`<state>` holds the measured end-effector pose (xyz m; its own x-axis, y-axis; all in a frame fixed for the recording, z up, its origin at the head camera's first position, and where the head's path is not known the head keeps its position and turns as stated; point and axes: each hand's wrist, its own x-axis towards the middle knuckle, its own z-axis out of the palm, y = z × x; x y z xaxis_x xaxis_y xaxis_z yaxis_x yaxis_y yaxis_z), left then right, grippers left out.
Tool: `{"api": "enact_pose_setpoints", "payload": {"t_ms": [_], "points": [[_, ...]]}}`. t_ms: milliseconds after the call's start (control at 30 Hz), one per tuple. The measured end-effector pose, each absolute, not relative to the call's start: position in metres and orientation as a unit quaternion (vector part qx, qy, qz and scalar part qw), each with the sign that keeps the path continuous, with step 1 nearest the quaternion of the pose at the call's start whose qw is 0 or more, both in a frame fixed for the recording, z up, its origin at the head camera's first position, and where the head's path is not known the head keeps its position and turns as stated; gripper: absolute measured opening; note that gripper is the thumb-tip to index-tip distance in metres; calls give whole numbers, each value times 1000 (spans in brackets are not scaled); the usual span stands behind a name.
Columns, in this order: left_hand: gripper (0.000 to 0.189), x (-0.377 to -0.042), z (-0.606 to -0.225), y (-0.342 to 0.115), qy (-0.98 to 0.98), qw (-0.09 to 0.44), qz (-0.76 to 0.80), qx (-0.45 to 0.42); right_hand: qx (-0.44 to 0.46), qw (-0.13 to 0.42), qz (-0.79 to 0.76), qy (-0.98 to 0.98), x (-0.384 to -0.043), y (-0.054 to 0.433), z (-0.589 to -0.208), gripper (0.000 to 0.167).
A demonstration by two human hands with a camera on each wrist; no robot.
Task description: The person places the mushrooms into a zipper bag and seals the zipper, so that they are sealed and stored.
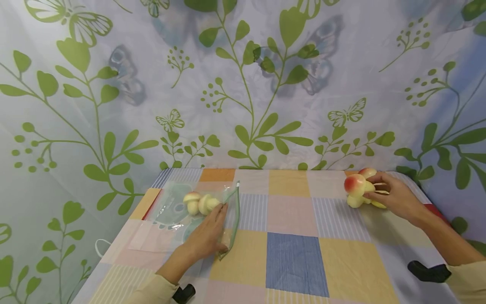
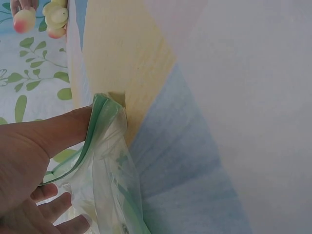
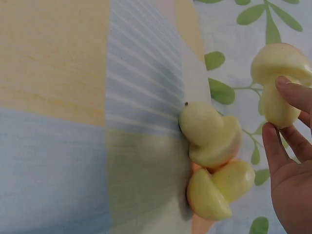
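Note:
In the head view my left hand point(image 1: 206, 234) is at the mouth of a clear zip bag point(image 1: 167, 236) with a green edge. In the left wrist view its thumb reaches behind the green zip strip point(image 2: 90, 141), and the other fingers are spread below. Two toy mushrooms, one of them a pale mushroom point(image 1: 193, 202), lie within the bag's outline. At the far right my right hand point(image 1: 398, 196) pinches a red-capped toy mushroom point(image 1: 355, 185) by its stem, raised off the table. Below it rest two more mushrooms, including a yellowish one point(image 3: 209, 136).
A patchwork tablecloth point(image 1: 292, 261) covers the table. Behind it hangs a curtain point(image 1: 247, 84) printed with green leaves and butterflies. A white cord loop point(image 1: 99, 248) sticks out at the left edge of the table.

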<state>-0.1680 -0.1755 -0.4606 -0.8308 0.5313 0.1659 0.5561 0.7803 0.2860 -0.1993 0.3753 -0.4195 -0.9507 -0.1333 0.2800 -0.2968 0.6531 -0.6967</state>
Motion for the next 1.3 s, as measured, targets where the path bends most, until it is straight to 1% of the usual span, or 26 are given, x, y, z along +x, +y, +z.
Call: {"api": "enact_pose_setpoints", "payload": {"t_ms": [100, 233, 433, 800, 1133, 1300], "points": [[126, -168, -461, -176, -943, 39, -160, -289, 118, 92, 400, -904, -201, 366, -422, 43], [126, -168, -461, -176, -945, 43, -156, -286, 123, 90, 411, -899, -203, 355, -426, 45], [126, -168, -462, -176, -945, 41, -157, -282, 133, 84, 417, -895, -205, 341, -431, 41], [127, -168, -464, -177, -945, 42, -158, -285, 136, 53, 442, -885, -210, 324, -441, 44], [127, -168, -463, -176, -944, 42, -156, -288, 164, 68, 445, -878, -210, 303, -444, 40], [127, -168, -463, -175, -944, 42, -157, -287, 177, 45, 467, -865, -212, 288, -440, 39]]}}
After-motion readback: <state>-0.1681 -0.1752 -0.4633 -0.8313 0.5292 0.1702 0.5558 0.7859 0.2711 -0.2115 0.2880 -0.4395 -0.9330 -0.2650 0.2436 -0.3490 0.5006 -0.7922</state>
